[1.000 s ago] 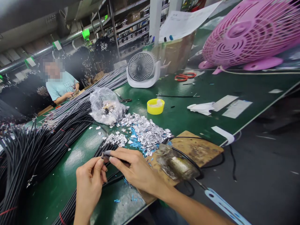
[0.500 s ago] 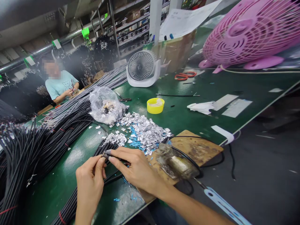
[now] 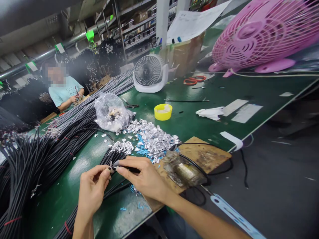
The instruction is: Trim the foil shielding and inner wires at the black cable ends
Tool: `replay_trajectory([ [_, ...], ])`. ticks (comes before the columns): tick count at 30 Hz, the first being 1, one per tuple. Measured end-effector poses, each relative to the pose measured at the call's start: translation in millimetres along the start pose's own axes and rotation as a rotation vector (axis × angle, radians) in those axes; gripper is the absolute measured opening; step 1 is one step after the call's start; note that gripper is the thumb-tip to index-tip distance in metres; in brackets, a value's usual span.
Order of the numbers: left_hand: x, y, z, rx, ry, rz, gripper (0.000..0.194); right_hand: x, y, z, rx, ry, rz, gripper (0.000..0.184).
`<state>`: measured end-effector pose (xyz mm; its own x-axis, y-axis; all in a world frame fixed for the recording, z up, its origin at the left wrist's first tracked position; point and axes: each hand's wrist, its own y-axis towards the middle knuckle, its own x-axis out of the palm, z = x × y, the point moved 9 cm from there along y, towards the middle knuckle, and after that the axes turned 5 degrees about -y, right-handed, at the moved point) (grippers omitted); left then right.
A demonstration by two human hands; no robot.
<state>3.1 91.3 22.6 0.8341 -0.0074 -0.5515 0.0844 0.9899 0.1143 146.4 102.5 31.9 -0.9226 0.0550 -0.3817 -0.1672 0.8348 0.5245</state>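
Observation:
My right hand [image 3: 147, 181] is closed around a black cable [image 3: 135, 170], with thumb and forefinger pinching close to its end. At that end sits a small silvery piece like foil [image 3: 111, 166], pinched between the thumb and forefinger of my left hand [image 3: 91, 189]. The two sets of fingertips nearly meet, and they hide part of the cable end. Under and behind my hands lies a bundle of black cables [image 3: 116, 156]. Just beyond is a heap of crumpled foil pieces [image 3: 159, 142] mixed with blue bits [image 3: 142, 148].
A wooden board [image 3: 206, 152] bears a grimy metal block [image 3: 185, 171]; a blue-handled tool [image 3: 231, 214] extends from it. Further off are a yellow dish [image 3: 163, 115], plastic bag [image 3: 109, 111], white fan [image 3: 151, 74], scissors [image 3: 194, 80] and pink fan [image 3: 249, 39]. A co-worker [image 3: 66, 89] sits far left.
My left hand has drawn slightly away to the left, and the silvery piece now stands out between the fingertips. My right hand keeps its pinch on the cable. The view has shifted slightly.

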Motion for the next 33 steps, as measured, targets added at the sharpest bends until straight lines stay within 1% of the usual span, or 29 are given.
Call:
replay_trajectory([
  [3, 12.6, -1, 6, 0.022, 0.040, -0.117, 0.028, -22, -11, -1, 0.022, -0.063, 0.133, 0.020],
  [4, 18.3, -2, 10, 0.038, 0.058, -0.160, 0.028, -28, -16, -4, 0.013, -0.115, 0.158, 0.021],
  [5, 24.7, -4, 14, 0.058, 0.078, -0.206, 0.028, -32, -22, -8, -0.002, -0.182, 0.151, 0.019],
  [6, 31.6, -6, 19, 0.082, 0.098, -0.256, 0.029, -33, -27, -12, -0.017, -0.258, 0.114, 0.015],
  [7, 38.5, -8, 23, 0.108, 0.119, -0.306, 0.030, -31, -31, -16, -0.025, -0.332, 0.047, 0.013],
  [9, 50.8, -14, 30, 0.164, 0.162, -0.400, 0.029, -23, -40, -20, -0.025, -0.434, -0.139, 0.015],
  [11, 60.4, -20, 34, 0.225, 0.204, -0.479, 0.028, -16, -47, -23, -0.024, -0.458, -0.303, 0.018],
  [12, 64.3, -23, 35, 0.256, 0.224, -0.515, 0.026, -15, -50, -26, -0.032, -0.456, -0.358, 0.020],
  [14, 71.8, -30, 34, 0.318, 0.261, -0.591, 0.022, -13, -53, -32, -0.071, -0.469, -0.416, 0.021],
  [16, 78.5, -36, 30, 0.368, 0.293, -0.663, 0.020, -8, -57, -38, -0.137, -0.545, -0.470, 0.020],
  [18, 84.1, -41, 25, 0.399, 0.317, -0.721, 0.020, 3, -63, -41, -0.204, -0.649, -0.559, 0.015],
  [20, 88.9, -45, 20, 0.414, 0.331, -0.774, 0.020, 14, -69, -42, -0.241, -0.712, -0.656, 0.012],
  [22, 93.2, -51, 14, 0.419, 0.331, -0.841, 0.021, 21, -72, -42, -0.227, -0.680, -0.713, 0.009],
  [23, 94.7, -54, 12, 0.421, 0.327, -0.876, 0.021, 23, -72, -42, -0.197, -0.635, -0.729, 0.008],
  [25, 95.6, -59, 8, 0.419, 0.317, -0.932, 0.022, 23, -71, -37, -0.077, -0.511, -0.745, 0.012],
  [27, 94.2, -59, 5, 0.410, 0.309, -0.961, 0.023, 21, -68, -29, 0.063, -0.345, -0.734, 0.017],
  [29, 92.8, -58, 4, 0.397, 0.296, -0.989, 0.025, 19, -65, -25, 0.138, -0.166, -0.718, 0.020],
  [31, 93.6, -56, 3, 0.381, 0.287, -1.034, 0.028, 20, -64, -26, 0.128, -0.028, -0.729, 0.019],
  [33, 96.4, -55, 1, 0.361, 0.286, -1.086, 0.029, 22, -65, -27, 0.093, 0.035, -0.766, 0.015],
])
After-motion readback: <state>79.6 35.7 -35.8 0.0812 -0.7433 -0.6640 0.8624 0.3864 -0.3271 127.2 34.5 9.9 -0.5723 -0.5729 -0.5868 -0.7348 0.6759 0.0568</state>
